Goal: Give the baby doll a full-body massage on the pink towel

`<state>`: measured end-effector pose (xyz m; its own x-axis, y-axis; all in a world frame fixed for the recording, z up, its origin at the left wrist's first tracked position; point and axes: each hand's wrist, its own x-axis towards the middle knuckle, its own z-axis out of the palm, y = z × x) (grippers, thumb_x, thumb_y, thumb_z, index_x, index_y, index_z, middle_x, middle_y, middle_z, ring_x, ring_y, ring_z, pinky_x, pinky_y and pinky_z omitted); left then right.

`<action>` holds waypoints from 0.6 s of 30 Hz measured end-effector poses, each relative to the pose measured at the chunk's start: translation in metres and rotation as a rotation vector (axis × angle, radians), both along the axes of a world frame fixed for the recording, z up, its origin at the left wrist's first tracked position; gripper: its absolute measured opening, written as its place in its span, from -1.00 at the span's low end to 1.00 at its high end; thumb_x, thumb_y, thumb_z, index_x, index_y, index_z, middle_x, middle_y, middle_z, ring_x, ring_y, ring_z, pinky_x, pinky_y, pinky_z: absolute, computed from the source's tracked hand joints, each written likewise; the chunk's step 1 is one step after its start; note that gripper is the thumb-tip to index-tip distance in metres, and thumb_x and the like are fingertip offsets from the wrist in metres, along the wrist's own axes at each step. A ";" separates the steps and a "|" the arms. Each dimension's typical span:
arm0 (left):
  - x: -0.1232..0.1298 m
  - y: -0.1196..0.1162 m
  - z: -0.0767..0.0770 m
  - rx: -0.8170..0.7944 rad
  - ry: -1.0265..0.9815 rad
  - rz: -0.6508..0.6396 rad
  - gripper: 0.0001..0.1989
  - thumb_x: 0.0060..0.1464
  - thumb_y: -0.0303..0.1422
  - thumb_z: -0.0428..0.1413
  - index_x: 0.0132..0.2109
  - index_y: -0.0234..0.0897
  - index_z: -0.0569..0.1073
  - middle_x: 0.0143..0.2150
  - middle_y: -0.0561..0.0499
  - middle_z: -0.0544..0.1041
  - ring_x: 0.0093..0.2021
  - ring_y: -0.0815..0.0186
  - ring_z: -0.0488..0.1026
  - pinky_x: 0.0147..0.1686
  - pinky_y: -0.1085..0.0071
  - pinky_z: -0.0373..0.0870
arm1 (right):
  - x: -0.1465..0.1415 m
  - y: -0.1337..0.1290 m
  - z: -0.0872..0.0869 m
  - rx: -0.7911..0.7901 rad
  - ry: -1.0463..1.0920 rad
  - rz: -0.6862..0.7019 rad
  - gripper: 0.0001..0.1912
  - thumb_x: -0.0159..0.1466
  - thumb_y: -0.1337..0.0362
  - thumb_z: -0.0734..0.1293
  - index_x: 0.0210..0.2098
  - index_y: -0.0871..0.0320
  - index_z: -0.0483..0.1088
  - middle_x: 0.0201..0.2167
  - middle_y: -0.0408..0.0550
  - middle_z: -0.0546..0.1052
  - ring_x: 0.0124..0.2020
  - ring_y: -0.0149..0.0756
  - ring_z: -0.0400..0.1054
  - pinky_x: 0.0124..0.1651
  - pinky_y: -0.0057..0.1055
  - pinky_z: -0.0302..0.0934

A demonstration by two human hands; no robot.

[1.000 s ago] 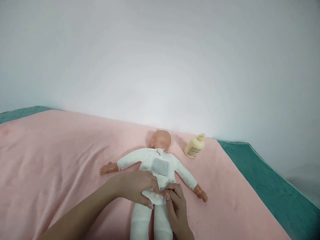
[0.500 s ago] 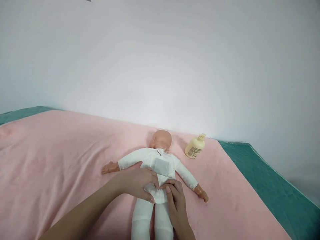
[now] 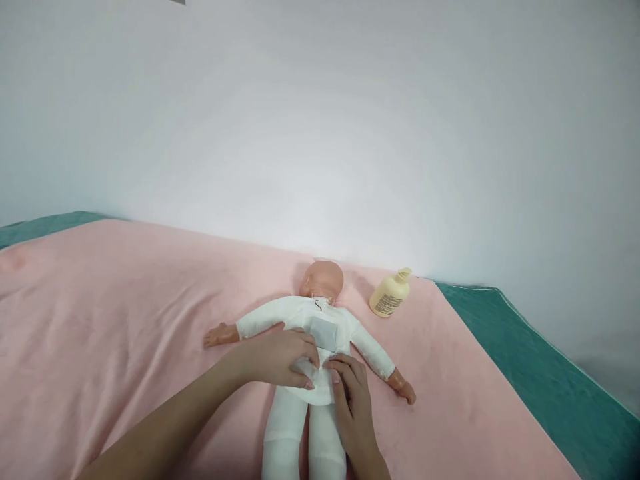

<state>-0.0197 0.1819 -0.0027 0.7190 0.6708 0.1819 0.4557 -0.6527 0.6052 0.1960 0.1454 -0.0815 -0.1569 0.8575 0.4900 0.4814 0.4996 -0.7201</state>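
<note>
A baby doll with a white cloth body lies with the back of its bald head showing and its arms spread. A grey patch sits on its upper back. My left hand rests across the left side of the doll's lower back, with thumb and bent forefinger apart. Opposite it, my right hand lies along the right side of the lower back, fingers curved and thumb apart. The fingertips of both hands nearly meet at the middle of the back, touching the white cloth. Neither hand holds anything that I can make out.
A pale yellow pump bottle stands tilted to the right of the doll's head. Under everything spreads a pink blanket, with a green cover showing at its sides. A white wall rises behind.
My left hand has shifted slightly up the doll's back, its fingertips a little higher. The right hand's fingertips have also risen slightly. The doll and bottle look unmoved.
</note>
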 end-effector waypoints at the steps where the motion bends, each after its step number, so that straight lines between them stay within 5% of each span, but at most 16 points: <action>1: 0.000 0.000 0.000 -0.006 0.007 0.001 -0.80 0.03 -0.28 0.19 -0.16 -0.19 0.53 -0.15 -0.02 0.56 -0.05 0.04 0.45 -0.03 0.18 0.28 | 0.000 0.000 0.000 -0.001 -0.002 0.002 -0.77 0.39 0.21 0.17 -0.15 0.03 0.46 -0.10 0.00 0.44 0.00 -0.14 0.29 0.04 -0.14 0.21; 9: 0.001 0.004 0.007 0.040 0.013 0.010 -0.82 0.13 -0.31 0.09 -0.13 -0.21 0.51 -0.15 -0.01 0.55 -0.09 0.12 0.45 -0.04 0.24 0.28 | 0.002 -0.003 -0.002 0.042 -0.033 -0.039 -0.72 0.39 0.23 0.16 0.01 0.02 0.40 0.05 0.04 0.38 0.14 -0.09 0.20 0.13 -0.06 0.18; 18: 0.003 0.014 -0.006 -0.009 -0.049 0.038 -0.86 0.07 -0.32 0.14 -0.20 -0.21 0.52 -0.22 0.01 0.57 -0.17 0.17 0.49 -0.13 0.30 0.33 | 0.002 0.001 -0.003 0.007 -0.059 -0.034 -0.74 0.38 0.21 0.17 -0.05 0.01 0.44 -0.02 0.01 0.45 0.06 -0.11 0.28 0.08 -0.08 0.21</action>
<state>-0.0170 0.1956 -0.0088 0.6837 0.6989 0.2100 0.4496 -0.6300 0.6332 0.1978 0.1468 -0.0844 -0.1568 0.8592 0.4870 0.5394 0.4876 -0.6865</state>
